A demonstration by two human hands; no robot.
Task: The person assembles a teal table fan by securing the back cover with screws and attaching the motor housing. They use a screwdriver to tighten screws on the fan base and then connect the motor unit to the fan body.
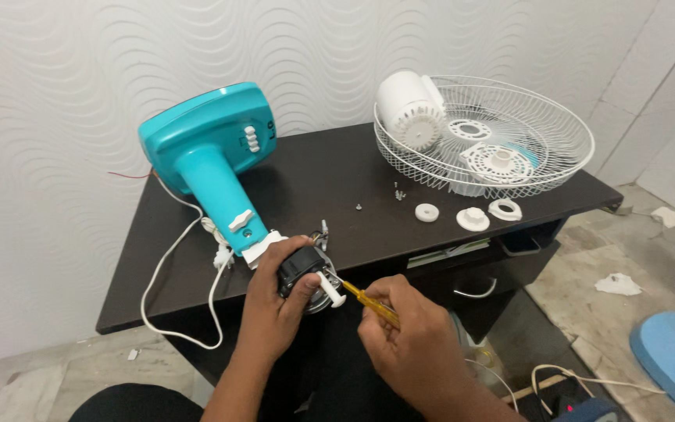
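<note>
A turquoise fan stand [211, 152] lies on its side on a dark table [330, 176]. My left hand [275, 301] grips the black fan motor [300, 270] at the stand's neck, near the table's front edge; a white shaft knob [333, 291] sticks out of the motor. My right hand [408, 344] holds a yellow-handled screwdriver [370, 302], its tip pointing at the motor beside the knob.
A white wire fan guard [509, 168] at the table's back right holds a white motor cover [410, 105] and plastic discs. Three white round parts [472, 216] and small screws [398, 191] lie on the table. A white power cord [169, 277] hangs over the left front edge. A blue fan base [669, 355] sits on the floor.
</note>
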